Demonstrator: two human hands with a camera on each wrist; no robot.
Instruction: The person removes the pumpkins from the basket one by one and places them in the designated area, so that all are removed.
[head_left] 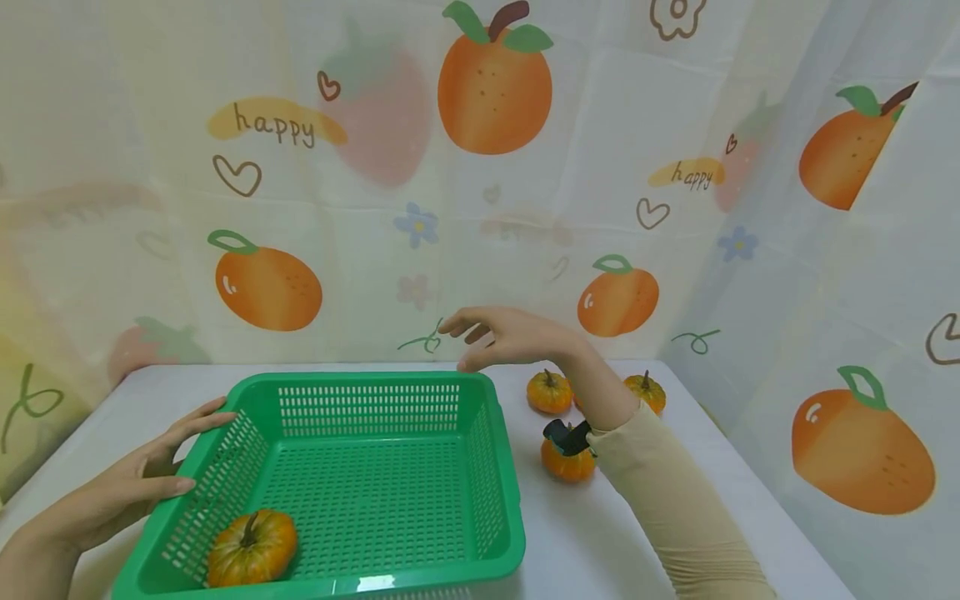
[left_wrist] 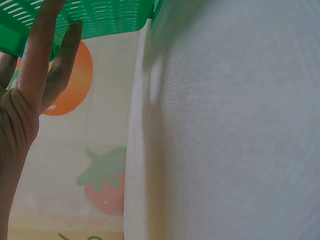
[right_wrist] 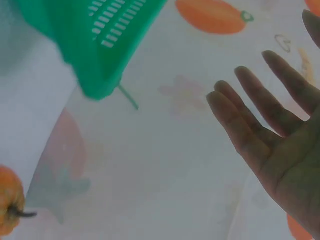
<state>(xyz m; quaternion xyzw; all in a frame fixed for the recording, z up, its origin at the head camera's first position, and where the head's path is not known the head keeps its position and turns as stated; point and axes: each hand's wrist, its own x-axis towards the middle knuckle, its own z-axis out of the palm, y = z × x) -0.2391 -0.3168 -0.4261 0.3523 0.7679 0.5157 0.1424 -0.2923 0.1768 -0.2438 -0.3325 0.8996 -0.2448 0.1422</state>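
Note:
A green plastic basket [head_left: 517,500] with slatted walls stands on the table, and a small orange pumpkin [head_left: 258,554] sits in its near left corner. My left hand [head_left: 142,471] rests at the basket's left rim, thumb and fingers fairly straight against it; the left wrist view shows its fingers [left_wrist: 37,60] reaching up to the green wall. Above the basket's far right corner my right hand [head_left: 517,337] is raised with nothing in it. In the right wrist view its fingers [right_wrist: 255,117] are loosely spread, away from the basket rim [right_wrist: 100,90].
Right of the basket, several small pumpkins are on the white table [head_left: 592,533]: one pumpkin [head_left: 549,393] near the back, another pumpkin [head_left: 567,467] behind the black wrist camera [head_left: 566,437], others partly hidden by my right arm. A fruit-printed curtain [head_left: 480,217] hangs behind the table.

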